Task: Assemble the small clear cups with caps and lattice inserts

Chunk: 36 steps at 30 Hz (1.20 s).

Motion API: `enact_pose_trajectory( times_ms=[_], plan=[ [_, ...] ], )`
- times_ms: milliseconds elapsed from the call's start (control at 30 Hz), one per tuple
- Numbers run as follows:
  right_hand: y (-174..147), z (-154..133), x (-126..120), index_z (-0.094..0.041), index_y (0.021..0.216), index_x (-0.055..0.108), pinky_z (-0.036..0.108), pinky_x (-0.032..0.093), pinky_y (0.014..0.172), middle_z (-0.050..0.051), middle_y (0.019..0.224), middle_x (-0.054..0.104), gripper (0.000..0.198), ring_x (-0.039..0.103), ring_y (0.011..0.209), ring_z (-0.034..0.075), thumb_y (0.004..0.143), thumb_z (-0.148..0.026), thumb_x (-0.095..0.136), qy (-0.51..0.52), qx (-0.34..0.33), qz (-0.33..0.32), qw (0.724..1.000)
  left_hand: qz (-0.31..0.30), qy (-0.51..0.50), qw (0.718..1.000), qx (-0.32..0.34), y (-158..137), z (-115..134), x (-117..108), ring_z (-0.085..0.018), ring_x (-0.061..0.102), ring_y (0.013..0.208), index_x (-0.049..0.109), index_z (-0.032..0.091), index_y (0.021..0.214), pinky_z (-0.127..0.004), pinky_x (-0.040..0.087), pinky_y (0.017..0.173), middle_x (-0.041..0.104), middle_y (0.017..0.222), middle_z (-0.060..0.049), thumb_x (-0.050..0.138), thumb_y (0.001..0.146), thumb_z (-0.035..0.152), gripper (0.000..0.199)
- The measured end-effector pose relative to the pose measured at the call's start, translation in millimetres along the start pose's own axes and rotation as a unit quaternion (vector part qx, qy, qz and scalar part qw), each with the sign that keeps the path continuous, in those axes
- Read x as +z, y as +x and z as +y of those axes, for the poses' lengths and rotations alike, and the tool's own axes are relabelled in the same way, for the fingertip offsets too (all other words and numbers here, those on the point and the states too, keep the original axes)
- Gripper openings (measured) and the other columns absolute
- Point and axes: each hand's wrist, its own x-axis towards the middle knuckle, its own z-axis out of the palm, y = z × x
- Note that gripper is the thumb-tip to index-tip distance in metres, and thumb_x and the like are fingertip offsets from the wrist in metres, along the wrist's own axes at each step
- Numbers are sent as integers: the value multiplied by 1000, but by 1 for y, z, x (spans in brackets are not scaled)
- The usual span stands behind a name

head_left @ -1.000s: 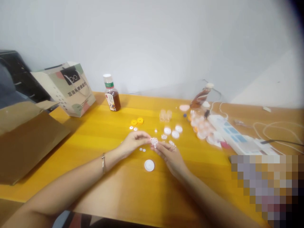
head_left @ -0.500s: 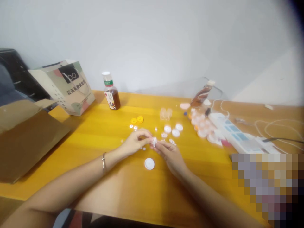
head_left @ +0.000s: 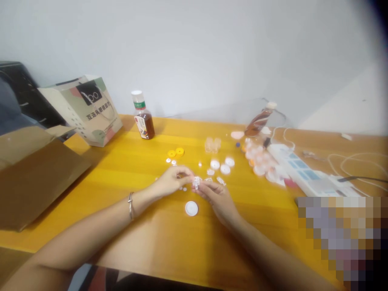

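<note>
Between my two hands, above the table, is a small white plastic piece with holes (head_left: pixel 196 182). My left hand (head_left: pixel 174 180) pinches it from the left with thumb and fingertips. From the right, the fingers of my right hand (head_left: pixel 216 196) close on the same piece. A white round disc (head_left: pixel 191 208) lies on the table just below my hands. Beyond them are several white round caps (head_left: pixel 225 169), a flat white holed piece (head_left: pixel 221 181), two yellow rings (head_left: pixel 171 153) and clear small cups (head_left: pixel 212 144). Tiny white discs (head_left: pixel 173 162) lie near my left hand.
An open cardboard box (head_left: pixel 42 182) and a paper bag (head_left: pixel 95 113) stand at the left. A bottle of brown drink (head_left: pixel 144 121) is at the back; another bottle (head_left: pixel 259 121) leans at the right. Near a white power strip (head_left: pixel 298 167) lie cables and a heap of pale round parts (head_left: pixel 257 159).
The white piece has turned slightly between my fingers and shows more of its holed face. Both hands stay nearly in place; the whole view has shifted a little.
</note>
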Motion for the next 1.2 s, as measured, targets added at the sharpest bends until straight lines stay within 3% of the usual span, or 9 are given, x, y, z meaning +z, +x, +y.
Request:
enact_pose_trajectory(
  times_ms=[233,767,1200],
  plan=[
    [2,2,-2,-21,77,71,29,47,83,1,76,71,15,64,75,14,63,-29,71,12,7,14,1000,-36,-52,997,-40,-3,2,0,-13,56,73,60,12,75,-23,43,63,63,80,-6,58,75,37,25],
    [1,-2,-2,-21,75,71,27,47,81,1,78,71,14,64,76,14,65,-30,69,2,10,10,1000,-25,-74,997,-29,-4,2,1,-13,57,77,60,13,76,-23,43,66,64,84,-6,58,75,35,21],
    [0,-1,-3,-22,76,71,28,47,81,1,77,71,13,64,75,14,64,-28,70,-29,-8,7,1000,-1,-70,997,-32,-5,-2,6,-12,58,69,57,12,78,-23,43,63,63,74,-4,57,77,35,23]
  ],
)
